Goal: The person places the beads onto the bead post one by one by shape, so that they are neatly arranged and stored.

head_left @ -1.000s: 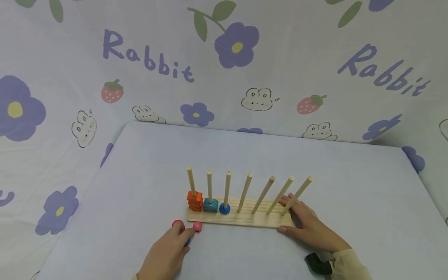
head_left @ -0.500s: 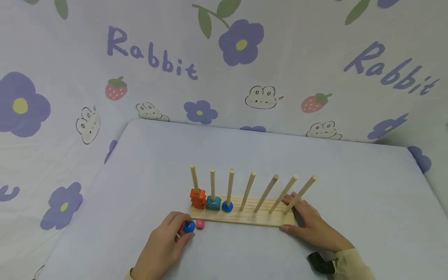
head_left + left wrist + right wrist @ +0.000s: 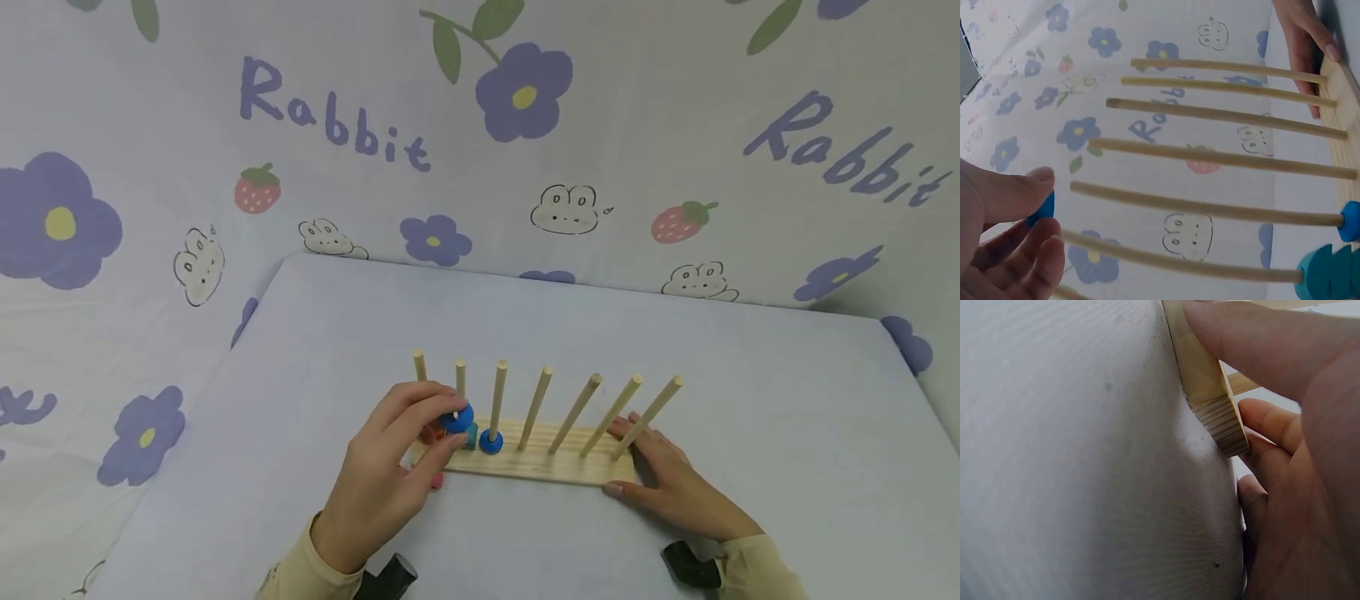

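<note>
My left hand pinches a blue bead between thumb and fingers, close to the second peg from the left. In the left wrist view the held bead appears near the peg tips, partly covered by the fingertips. The wooden peg board has a row of several upright pegs. Another blue bead sits at the bottom of the third peg, beside teal pieces on the second. Orange pieces on the first peg are mostly hidden by my left hand. My right hand grips the board's right end, thumb in front, fingers behind.
A pink bead lies before the board's left front edge, half hidden by my left hand. White cloth covers the table. A patterned curtain hangs behind it. Dark devices sit at both wrists.
My left hand picked up the blue bead from in front of the board, then moved it up and right to the second peg. The right hand has stayed on the board's end.
</note>
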